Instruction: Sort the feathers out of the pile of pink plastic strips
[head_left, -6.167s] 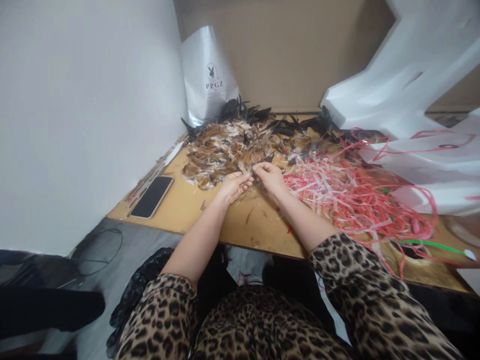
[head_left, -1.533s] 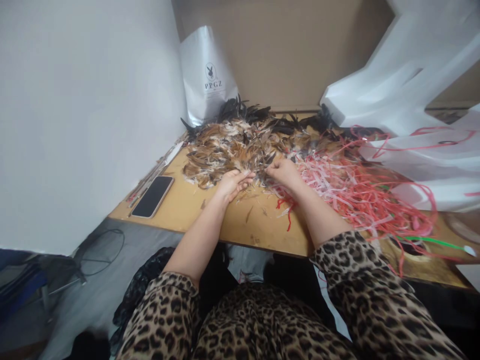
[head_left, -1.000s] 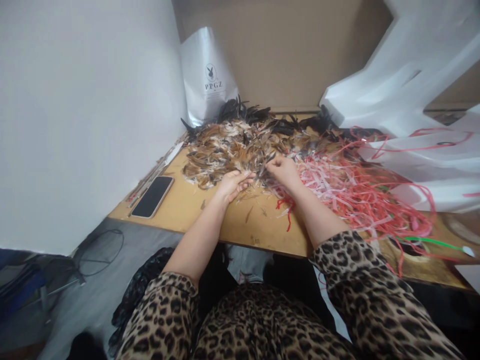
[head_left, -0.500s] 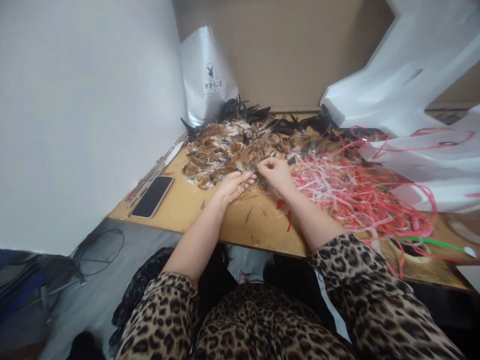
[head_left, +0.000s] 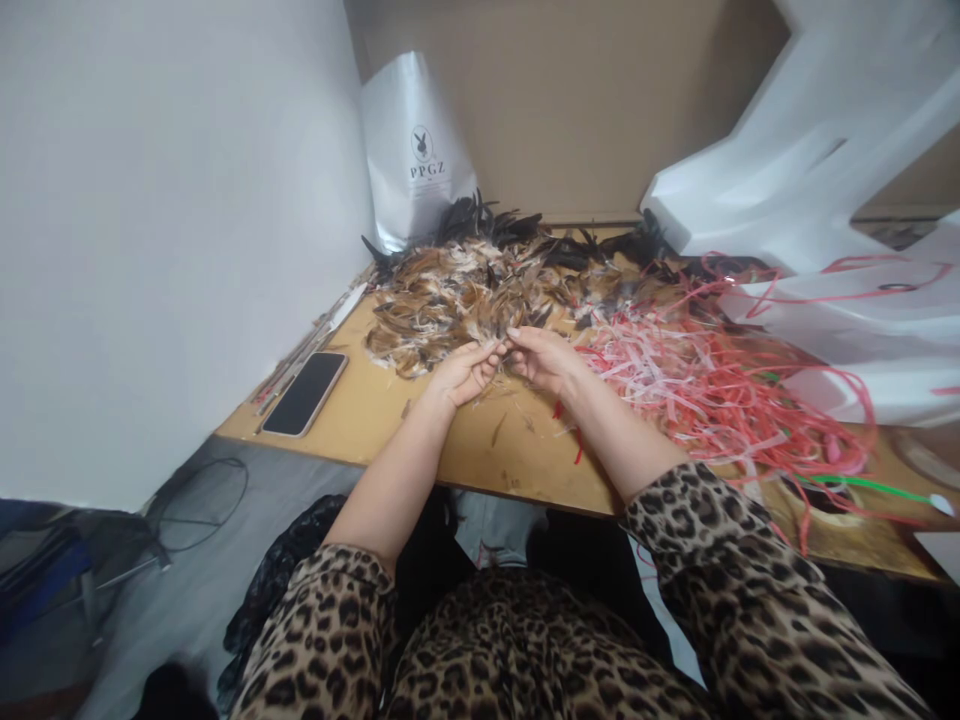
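Observation:
My left hand (head_left: 466, 374) is closed in a pinch at the near edge of a pile of brown and cream feathers (head_left: 420, 310). A feather tuft (head_left: 491, 318) shows just beyond its fingertips and appears to be held there. My right hand (head_left: 541, 358) is pinched too, its fingertips meeting those of the left; whatever lies between them is too small to make out. Loose feather scraps (head_left: 517, 410) lie on the wooden table (head_left: 480, 455) below the hands. To the right of my right hand spreads a tangle of red and pink ribbon strips (head_left: 720, 390).
A phone (head_left: 305, 394) lies at the table's left edge by a white wall (head_left: 187, 200). Behind the feathers stands a white printed bag (head_left: 420, 150). Black feathers (head_left: 487, 222) fringe the pile's back. White plastic sheeting (head_left: 810, 150) and a green strip (head_left: 870, 487) are at right.
My right hand has come slightly left and down, bringing its fingertips against the left hand's. The left hand has hardly moved, and the pile looks the same.

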